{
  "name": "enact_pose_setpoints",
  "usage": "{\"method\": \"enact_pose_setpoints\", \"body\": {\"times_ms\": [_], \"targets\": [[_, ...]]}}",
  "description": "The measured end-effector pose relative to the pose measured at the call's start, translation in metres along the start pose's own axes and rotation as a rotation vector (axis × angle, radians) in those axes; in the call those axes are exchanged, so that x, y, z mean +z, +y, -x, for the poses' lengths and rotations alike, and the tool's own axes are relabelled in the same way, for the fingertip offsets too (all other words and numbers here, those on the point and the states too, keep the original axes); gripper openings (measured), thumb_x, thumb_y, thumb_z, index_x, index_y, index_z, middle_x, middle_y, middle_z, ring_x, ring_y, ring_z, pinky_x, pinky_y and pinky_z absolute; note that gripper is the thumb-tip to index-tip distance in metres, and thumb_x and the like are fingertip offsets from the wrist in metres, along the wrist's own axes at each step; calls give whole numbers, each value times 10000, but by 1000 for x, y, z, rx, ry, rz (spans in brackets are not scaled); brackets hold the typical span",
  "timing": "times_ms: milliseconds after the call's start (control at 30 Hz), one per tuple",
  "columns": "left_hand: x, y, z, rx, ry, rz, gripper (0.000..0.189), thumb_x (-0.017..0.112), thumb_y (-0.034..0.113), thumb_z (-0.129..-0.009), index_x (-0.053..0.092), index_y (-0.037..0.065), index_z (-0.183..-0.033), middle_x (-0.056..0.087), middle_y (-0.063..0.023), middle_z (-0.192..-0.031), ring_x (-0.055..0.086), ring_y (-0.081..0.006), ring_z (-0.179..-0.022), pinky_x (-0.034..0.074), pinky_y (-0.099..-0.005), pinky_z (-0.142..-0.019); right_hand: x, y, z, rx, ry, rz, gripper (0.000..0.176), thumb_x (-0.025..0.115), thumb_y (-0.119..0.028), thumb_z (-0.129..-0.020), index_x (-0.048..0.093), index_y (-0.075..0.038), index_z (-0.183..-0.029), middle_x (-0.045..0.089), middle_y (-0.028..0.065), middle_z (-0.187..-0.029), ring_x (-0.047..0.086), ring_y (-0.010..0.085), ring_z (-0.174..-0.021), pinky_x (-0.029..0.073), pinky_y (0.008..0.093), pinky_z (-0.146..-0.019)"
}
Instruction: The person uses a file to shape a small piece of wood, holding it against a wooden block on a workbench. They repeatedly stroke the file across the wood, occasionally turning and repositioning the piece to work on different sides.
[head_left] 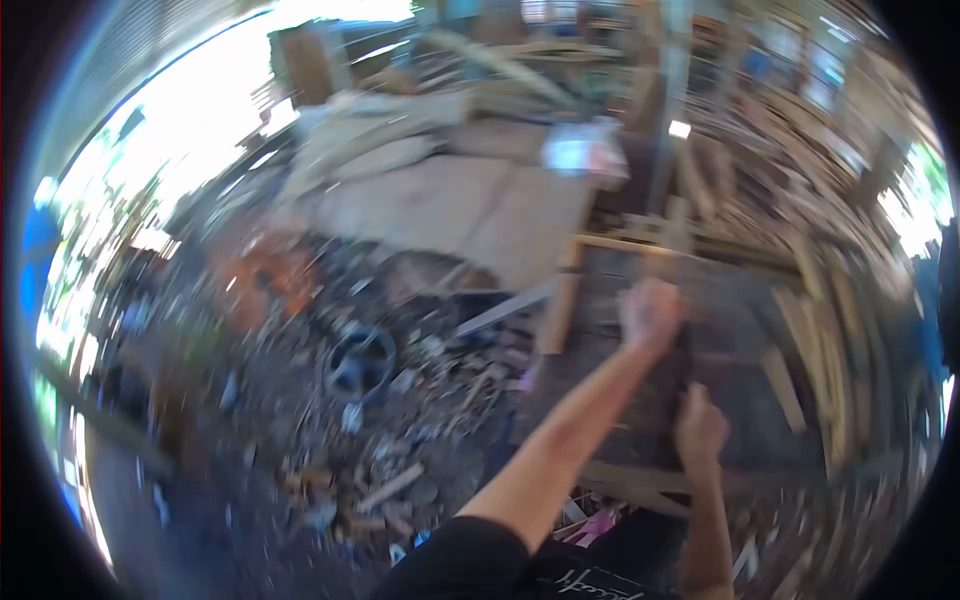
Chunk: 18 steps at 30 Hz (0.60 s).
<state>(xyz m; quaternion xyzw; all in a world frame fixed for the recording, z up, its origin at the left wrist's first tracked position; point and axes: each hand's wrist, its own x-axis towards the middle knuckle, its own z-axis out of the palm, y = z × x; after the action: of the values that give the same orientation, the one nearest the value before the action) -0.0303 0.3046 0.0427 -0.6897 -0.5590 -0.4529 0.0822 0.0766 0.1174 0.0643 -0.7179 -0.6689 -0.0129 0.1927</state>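
Motion blur softens the whole view. My left hand point(652, 315) is closed in a fist over a dark worktop point(610, 400), towards its far side. Nearer to me, my right hand point(702, 430) is also closed, low over the same worktop. A dark, narrow shape runs between the two hands; I cannot tell what they grip. Light wooden strips meet at a corner beyond my left hand: one strip point(618, 243) lies along the far edge, another point(562, 312) along the left edge. A short board point(783, 388) rests to the right of my right hand.
Long wooden strips point(825, 370) lie along the worktop's right side. Scraps and offcuts cover the ground at left, around a dark spoked wheel point(360, 365) and an orange-brown object point(265, 280). Large pale sheets point(420, 205) lie beyond, with stacked timber point(770, 150) at the back right.
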Motion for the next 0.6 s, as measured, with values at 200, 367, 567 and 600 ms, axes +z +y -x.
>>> {"method": "enact_pose_setpoints", "body": {"times_ms": [200, 367, 567, 600], "targets": [[-10, 8, 3, -13, 5, 102, 199, 635, 295, -856, 614, 96, -860, 541, -89, -998, 538, -269, -969, 385, -440, -827, -2, -5, 3, 10, 19, 87, 218, 500, -271, -1000, 542, -60, -963, 664, 248, -772, 647, 470, -789, 463, 567, -690], [-16, 6, 8, -5, 42, 134, 188, 641, 278, -851, 611, 94, -877, 540, -96, -993, 532, -274, -980, 380, -441, -830, 1, -8, 12, 4, 61, 82, 236, 511, -269, -998, 506, -49, -910, 649, 252, -742, 635, 479, -760, 448, 574, -675], [-19, 9, 7, -117, -57, 143, 224, 643, 297, -839, 622, 83, -905, 558, -120, -1002, 524, -302, -998, 386, -455, -831, -1, -10, 17, -49, 111, 75, 258, 511, -278, -1003, 506, -41, -902, 631, 255, -699, 629, 479, -710, 447, 565, -627], [-21, 9, 5, -137, -107, 129, 239, 648, 306, -835, 628, 80, -912, 565, -126, -1013, 528, -304, -995, 392, -459, -825, -2, -10, 18, -54, 102, 78, 258, 511, -278, -1003, 506, -41, -902, 631, 255, -699, 629, 479, -710, 447, 565, -627]]}}
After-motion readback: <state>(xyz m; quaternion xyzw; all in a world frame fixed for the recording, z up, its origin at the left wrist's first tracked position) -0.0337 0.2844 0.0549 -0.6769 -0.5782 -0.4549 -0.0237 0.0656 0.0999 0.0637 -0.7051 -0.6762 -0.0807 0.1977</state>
